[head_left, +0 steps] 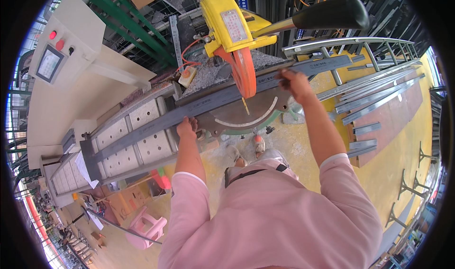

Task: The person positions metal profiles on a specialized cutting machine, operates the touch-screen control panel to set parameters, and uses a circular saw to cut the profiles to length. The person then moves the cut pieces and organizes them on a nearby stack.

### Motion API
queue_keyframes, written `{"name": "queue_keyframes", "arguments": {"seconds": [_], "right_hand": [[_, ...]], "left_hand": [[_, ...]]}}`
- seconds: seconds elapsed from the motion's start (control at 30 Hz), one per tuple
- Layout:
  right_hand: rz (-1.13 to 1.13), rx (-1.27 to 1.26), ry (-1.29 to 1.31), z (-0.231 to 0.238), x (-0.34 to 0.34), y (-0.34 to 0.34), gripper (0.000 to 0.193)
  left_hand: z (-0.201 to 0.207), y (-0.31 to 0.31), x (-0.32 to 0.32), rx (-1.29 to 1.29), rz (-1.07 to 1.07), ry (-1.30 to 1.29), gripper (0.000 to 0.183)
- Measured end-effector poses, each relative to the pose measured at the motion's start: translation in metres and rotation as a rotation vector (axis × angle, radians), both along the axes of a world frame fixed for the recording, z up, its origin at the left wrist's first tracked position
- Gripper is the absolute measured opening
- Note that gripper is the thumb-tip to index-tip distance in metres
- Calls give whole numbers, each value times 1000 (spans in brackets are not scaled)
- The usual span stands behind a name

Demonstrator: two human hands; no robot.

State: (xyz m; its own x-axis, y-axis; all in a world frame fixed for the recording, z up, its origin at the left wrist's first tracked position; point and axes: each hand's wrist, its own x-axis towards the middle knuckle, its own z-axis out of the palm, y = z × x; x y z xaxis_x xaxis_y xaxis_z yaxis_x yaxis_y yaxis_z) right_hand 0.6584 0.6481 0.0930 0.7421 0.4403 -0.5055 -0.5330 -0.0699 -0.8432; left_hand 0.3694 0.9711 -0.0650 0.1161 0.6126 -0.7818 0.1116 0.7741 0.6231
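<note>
Pink cloth of the worker's shirt (279, 207) fills the foreground, with both bare forearms reaching ahead to a long grey bar (208, 103). That bar lies slantwise across the saw table (227, 118), under the orange blade guard (244, 72) — its left end near the dark stop plate (89, 157) at the far-left part of the perforated table (147, 120), its right end out past the saw table's right edge. The left hand (187, 126) has its fingers at the bar's near edge, left of the guard; how firmly they close on it cannot be told. The right hand (295, 85) is bent over the bar just right of the guard, and whether its fingers clamp the metal is likewise unclear.

Above stands the yellow saw head (226, 22), its black handle (334, 14) pointing right, with neither hand on it. Beyond the saw table's right edge is a ladder-like rail (350, 44), with silver channels (374, 94) on a reddish board.

A loose hold could let the bar twist or creep, since much of it overhangs; worse, the right fingers sit close to the guard — a drop of the head could catch them.
</note>
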Motion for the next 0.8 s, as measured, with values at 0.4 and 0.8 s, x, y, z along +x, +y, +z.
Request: {"name": "queue_keyframes", "arguments": {"seconds": [0.4,0.8], "right_hand": [[-99,490,-783,273,-87,19,57],[0,879,-482,195,-148,-21,72]], "left_hand": [[0,-49,31,11,-120,-185,20],[2,-40,60,11,-163,-32,22]]}}
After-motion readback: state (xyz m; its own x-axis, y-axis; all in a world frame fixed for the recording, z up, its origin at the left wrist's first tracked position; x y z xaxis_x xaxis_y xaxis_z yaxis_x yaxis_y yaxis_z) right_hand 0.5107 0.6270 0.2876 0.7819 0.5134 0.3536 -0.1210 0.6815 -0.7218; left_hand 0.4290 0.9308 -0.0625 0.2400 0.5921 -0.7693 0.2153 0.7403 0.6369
